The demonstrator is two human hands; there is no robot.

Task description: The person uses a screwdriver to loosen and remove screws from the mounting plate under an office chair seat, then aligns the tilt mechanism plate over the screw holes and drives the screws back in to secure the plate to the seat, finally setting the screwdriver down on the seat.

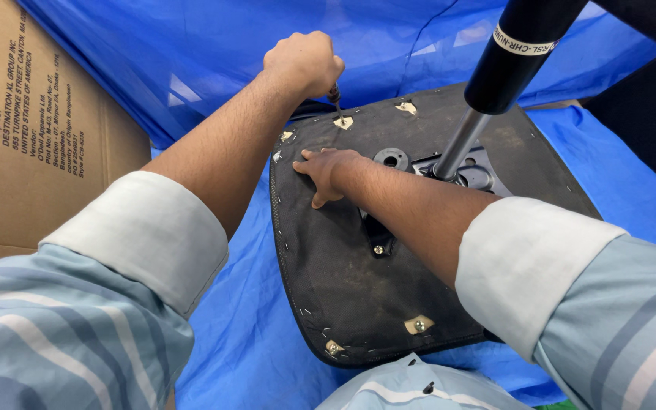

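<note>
An upturned office chair seat (343,281), black underside up, lies on blue plastic sheeting. My left hand (304,62) is closed around a screwdriver (335,102) held upright, its tip on a fastener at the seat's far left corner. My right hand (328,173) lies flat on the seat just left of the metal mounting plate (392,159), fingers spread and pressing down. A gas lift cylinder (495,68), black above and silver below, rises from the plate to the upper right.
A large cardboard box (32,137) stands at the left. Blue sheeting (244,334) covers the floor and rises behind the seat. Several screws and tan patches dot the seat's edge, including one near the front (417,325). Something dark (647,114) sits at the right.
</note>
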